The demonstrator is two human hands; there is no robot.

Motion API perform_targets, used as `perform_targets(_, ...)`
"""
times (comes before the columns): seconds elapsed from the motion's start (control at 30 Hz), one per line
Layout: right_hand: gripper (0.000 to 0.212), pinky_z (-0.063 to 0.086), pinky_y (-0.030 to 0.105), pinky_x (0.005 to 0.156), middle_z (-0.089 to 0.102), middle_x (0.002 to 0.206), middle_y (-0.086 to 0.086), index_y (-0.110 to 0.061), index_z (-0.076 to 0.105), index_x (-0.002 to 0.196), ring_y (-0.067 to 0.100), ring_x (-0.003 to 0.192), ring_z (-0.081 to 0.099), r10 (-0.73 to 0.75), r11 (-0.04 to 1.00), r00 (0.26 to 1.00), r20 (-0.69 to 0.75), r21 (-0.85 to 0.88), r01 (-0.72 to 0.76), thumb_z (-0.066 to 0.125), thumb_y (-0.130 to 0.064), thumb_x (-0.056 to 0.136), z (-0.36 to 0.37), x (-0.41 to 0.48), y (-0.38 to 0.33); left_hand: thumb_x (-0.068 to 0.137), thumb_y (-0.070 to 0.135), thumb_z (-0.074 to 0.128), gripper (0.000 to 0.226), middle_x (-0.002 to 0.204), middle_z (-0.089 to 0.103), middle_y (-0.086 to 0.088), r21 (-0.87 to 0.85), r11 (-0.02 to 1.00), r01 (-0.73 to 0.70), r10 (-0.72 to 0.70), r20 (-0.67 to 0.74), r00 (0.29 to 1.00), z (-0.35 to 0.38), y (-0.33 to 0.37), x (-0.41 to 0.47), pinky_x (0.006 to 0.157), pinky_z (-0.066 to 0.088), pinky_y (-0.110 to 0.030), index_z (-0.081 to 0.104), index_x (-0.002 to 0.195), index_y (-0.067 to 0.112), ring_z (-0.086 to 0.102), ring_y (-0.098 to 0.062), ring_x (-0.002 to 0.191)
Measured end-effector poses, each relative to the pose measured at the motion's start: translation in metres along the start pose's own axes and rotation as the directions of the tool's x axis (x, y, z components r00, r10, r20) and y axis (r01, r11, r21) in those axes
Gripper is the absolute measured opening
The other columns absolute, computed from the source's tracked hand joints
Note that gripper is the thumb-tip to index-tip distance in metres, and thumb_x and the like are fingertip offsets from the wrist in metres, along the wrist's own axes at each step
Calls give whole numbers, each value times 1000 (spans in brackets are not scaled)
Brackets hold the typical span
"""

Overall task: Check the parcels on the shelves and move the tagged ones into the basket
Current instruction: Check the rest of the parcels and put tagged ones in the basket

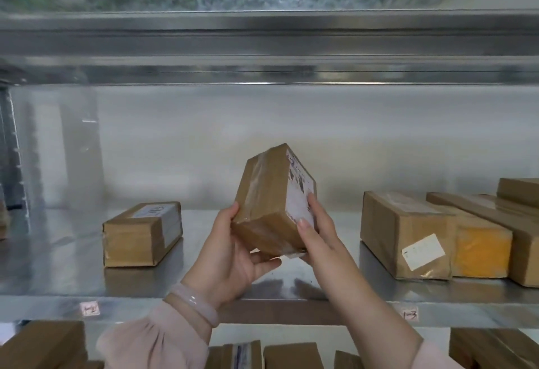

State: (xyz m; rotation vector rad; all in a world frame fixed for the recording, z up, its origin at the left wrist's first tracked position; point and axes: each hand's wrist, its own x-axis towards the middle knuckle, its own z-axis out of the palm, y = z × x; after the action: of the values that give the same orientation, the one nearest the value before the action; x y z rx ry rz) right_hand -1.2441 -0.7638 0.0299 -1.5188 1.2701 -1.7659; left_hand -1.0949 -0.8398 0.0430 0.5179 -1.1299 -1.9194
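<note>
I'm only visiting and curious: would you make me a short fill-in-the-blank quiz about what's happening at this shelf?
The left hand and right hand hold one tilted parcel above the metal ____.
Its white label is touched by the ____ hand.
A pale bangle circles the ____ wrist.
Missing words: shelf; right; left.

Taped cardboard parcel (272,199) — glossy metal shelf (204,281)

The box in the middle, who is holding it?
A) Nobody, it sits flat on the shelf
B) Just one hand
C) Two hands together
C: the left hand and the right hand both grip the tilted box, one on each side.
</note>
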Motion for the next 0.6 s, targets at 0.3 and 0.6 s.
perform_targets(0.3,60,37,-1,74,40,131,-26,-60,30,134,-18,108,41,-56,969,997,-44,-244,43,63,-45,87,14,15,4,81,63,61,36,119,66,19,573,729,-375,499,-70,864,-17,9,-6,96,51,-35,58,116,59,65,1,104)
perform_targets(0.6,59,38,37,110,36,147,-20,-54,30,141,5,131,41,46,925,989,142,-379,11,54,-53,87,17,22,5,93,45,54,29,115,64,15,788,586,-188,499,-168,850,-41,20,10,74,40,-16,53,121,44,57,8,88)
